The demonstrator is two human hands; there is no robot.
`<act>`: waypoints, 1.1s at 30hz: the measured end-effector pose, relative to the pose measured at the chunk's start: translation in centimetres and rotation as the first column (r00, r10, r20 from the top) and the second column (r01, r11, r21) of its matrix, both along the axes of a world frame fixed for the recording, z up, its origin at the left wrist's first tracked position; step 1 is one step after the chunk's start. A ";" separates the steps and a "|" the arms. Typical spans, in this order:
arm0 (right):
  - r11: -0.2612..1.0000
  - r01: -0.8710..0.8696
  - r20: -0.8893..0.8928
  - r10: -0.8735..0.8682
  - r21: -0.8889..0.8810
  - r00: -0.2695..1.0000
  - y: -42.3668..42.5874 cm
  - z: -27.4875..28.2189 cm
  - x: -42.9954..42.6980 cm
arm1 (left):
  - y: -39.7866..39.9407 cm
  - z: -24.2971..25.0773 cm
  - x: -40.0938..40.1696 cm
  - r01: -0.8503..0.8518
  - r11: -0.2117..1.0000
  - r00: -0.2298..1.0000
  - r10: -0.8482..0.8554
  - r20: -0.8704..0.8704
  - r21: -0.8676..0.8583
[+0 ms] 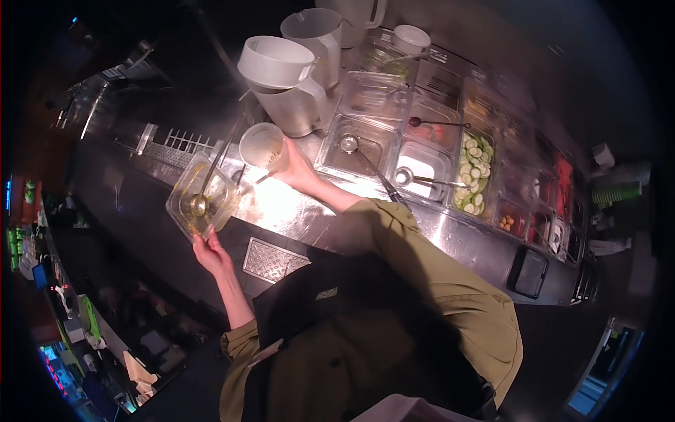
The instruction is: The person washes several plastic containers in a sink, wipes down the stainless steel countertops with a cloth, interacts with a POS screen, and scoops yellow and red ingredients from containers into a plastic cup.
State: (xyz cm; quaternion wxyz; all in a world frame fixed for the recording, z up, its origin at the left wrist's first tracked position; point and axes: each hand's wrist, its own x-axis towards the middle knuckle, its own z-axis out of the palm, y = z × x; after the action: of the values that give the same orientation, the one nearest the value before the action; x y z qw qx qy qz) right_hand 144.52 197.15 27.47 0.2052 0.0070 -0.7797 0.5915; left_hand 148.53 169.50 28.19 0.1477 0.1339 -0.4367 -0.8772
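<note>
My left hand [213, 250] grips the near corner of a clear plastic food pan [176, 211], held tilted off the front edge of the counter. Yellowish-green residue smears its walls. A steel ladle [199, 204] rests inside, its long handle leaning out over the far rim. My right hand [292, 168] is wrapped around a translucent plastic container [261, 147], whose mouth faces me. Small yellowish and dark bits cling inside it. The container is just above and to the right of the pan, over the steel counter [285, 205].
Behind my right hand stand white plastic pitchers [292, 108], the nearest with a white container [277, 60] in its top. On the right, a steel prep rail holds several pans, including sliced cucumber [474, 163] and a pan with a ladle [349, 143]. A diamond-plate metal panel [271, 259] lies below.
</note>
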 end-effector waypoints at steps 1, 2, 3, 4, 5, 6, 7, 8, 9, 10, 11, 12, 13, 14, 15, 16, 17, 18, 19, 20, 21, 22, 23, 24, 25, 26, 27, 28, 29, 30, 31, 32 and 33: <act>0.999 -0.043 0.069 0.043 -0.005 0.997 0.7 0.1 1.3 | -0.1 -0.5 -0.1 0.010 1.000 1.000 -0.010 0.014 -0.004; 0.995 -0.095 0.139 0.096 -0.015 0.986 1.2 1.1 2.9 | -0.2 -0.8 0.3 0.005 1.000 1.000 -0.005 0.026 -0.001; 0.988 -0.147 0.101 0.151 -0.049 0.983 2.1 2.0 5.1 | 0.0 -1.1 0.7 0.003 1.000 1.000 -0.003 0.023 -0.007; 0.986 -0.165 0.204 0.169 -0.041 0.964 3.0 2.5 7.5 | 0.4 -1.4 1.0 0.011 1.000 1.000 -0.011 0.023 -0.017; 0.990 -0.144 0.123 0.142 0.009 0.982 3.6 0.9 9.1 | 1.2 -1.3 1.3 0.022 1.000 0.999 -0.022 0.034 -0.019; 0.991 -0.118 0.044 0.116 0.061 0.992 4.0 0.0 10.4 | 2.1 -1.3 1.8 0.050 0.999 0.997 -0.049 0.056 -0.014; 0.992 -0.108 0.059 0.105 0.062 0.993 4.9 -0.7 11.7 | 3.1 -1.3 2.3 0.076 0.997 0.994 -0.075 0.078 -0.008; 0.985 -0.098 0.026 0.095 0.139 0.995 5.4 -0.6 12.8 | 3.9 -1.5 2.8 0.079 0.997 0.993 -0.077 0.091 -0.011; 0.973 -0.086 -0.008 0.090 0.215 0.996 5.9 -0.5 13.7 | 4.8 -1.6 3.3 0.071 0.997 0.993 -0.070 0.100 -0.005; 0.974 -0.087 0.004 0.088 0.211 0.996 6.1 -0.3 14.5 | 5.6 -1.8 3.6 0.063 0.998 0.992 -0.063 0.109 0.001; 0.986 -0.089 0.166 0.065 0.142 0.984 6.3 0.2 15.1 | 6.5 -1.9 3.6 0.057 0.998 0.992 -0.058 0.111 0.012; 0.989 -0.108 0.261 0.078 0.102 0.962 6.7 0.5 15.6 | 7.2 -1.9 3.6 0.061 0.998 0.991 -0.062 0.120 0.011; 0.991 -0.119 0.357 0.090 0.061 0.930 7.1 0.8 16.2 | 7.9 -1.6 3.7 0.076 0.997 0.990 -0.076 0.117 0.007; 0.994 -0.106 0.443 0.084 0.025 0.893 7.9 1.3 17.0 | 9.0 -1.2 3.5 0.106 0.994 0.989 -0.105 0.106 0.004; 0.980 -0.057 0.359 -0.016 0.191 0.933 8.1 2.0 18.0 | 8.8 -1.8 3.2 0.148 0.985 0.982 -0.136 0.127 -0.091; 0.938 0.007 0.258 -0.103 0.348 0.961 8.6 2.7 19.0 | 8.6 -2.3 3.7 0.149 0.985 0.981 -0.136 0.136 -0.090; 0.945 -0.062 0.180 0.004 0.320 0.984 10.2 3.4 20.2 | 9.1 -1.1 4.6 0.079 0.995 0.966 -0.061 0.252 -0.063; 0.908 -0.085 0.219 -0.008 0.410 0.976 12.3 4.5 21.3 | 9.5 -0.6 5.5 0.003 0.999 0.931 0.011 0.365 -0.039; 0.962 0.028 0.120 -0.063 0.272 0.991 14.7 4.6 21.7 | 9.3 -1.2 7.1 -0.072 0.978 0.890 0.152 0.431 -0.195; 0.833 0.134 0.015 -0.168 0.537 0.986 17.5 5.9 21.0 | 8.9 -1.1 9.6 -0.065 0.944 0.907 0.191 0.376 -0.323; 0.871 0.236 0.074 -0.295 0.431 0.953 20.9 5.6 20.8 | 10.0 -0.2 10.8 -0.067 0.845 0.936 0.237 0.259 -0.530; 0.770 0.301 0.034 -0.385 0.562 0.922 25.3 4.3 20.2 | 10.1 1.3 11.4 -0.070 0.790 0.956 0.228 0.186 -0.609; 0.649 0.309 0.037 -0.462 0.695 0.886 28.9 2.7 19.0 | 10.6 2.3 11.7 -0.114 0.764 0.978 0.198 0.063 -0.636; 0.503 0.346 -0.140 -0.402 0.792 0.905 31.6 2.1 17.2 | 11.5 4.2 12.0 -0.161 0.728 0.985 0.163 -0.060 -0.666; 0.402 0.340 -0.178 -0.387 0.850 0.905 33.7 1.4 15.8 | 12.6 5.6 11.3 -0.051 0.676 0.998 0.004 -0.066 -0.735; 0.395 0.342 -0.192 -0.371 0.853 0.908 35.0 0.2 13.9 | 12.8 5.2 11.4 0.130 0.648 0.985 -0.168 0.026 -0.750; 0.307 0.315 -0.210 -0.331 0.898 0.920 36.6 -1.2 12.4 | 14.6 5.4 11.3 0.270 0.573 0.950 -0.288 0.118 -0.774; 0.217 0.290 -0.224 -0.282 0.932 0.933 37.7 -2.4 11.1 | 16.2 4.8 11.6 0.396 0.480 0.896 -0.387 0.216 -0.783; 0.241 0.305 -0.232 -0.289 0.921 0.929 38.7 -2.9 10.3 | 17.1 3.2 11.7 0.417 0.409 0.871 -0.436 0.228 -0.811; 0.219 0.066 0.020 -0.370 0.973 0.929 38.9 -3.9 9.3 | 18.1 2.4 12.0 0.437 0.350 0.847 -0.469 0.249 -0.828; 0.215 -0.181 0.261 -0.447 0.960 0.855 38.9 -4.8 8.7 | 19.3 1.9 12.1 0.560 0.371 0.770 -0.563 0.300 -0.741; 0.229 -0.194 0.278 -0.430 0.954 0.859 38.5 -5.2 8.6 | 21.5 2.2 11.6 0.681 0.375 0.676 -0.652 0.344 -0.628; 0.242 -0.199 0.286 -0.414 0.950 0.864 38.0 -4.6 8.6 | 22.1 1.3 11.3 0.738 0.404 0.652 -0.632 0.419 -0.540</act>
State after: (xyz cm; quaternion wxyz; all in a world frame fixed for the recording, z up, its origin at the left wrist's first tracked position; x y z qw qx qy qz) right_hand 153.08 235.12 22.87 -0.0037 -0.0738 -0.9961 -0.0477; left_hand 159.80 191.59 29.49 -0.2210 -0.0559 -0.7460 -0.6258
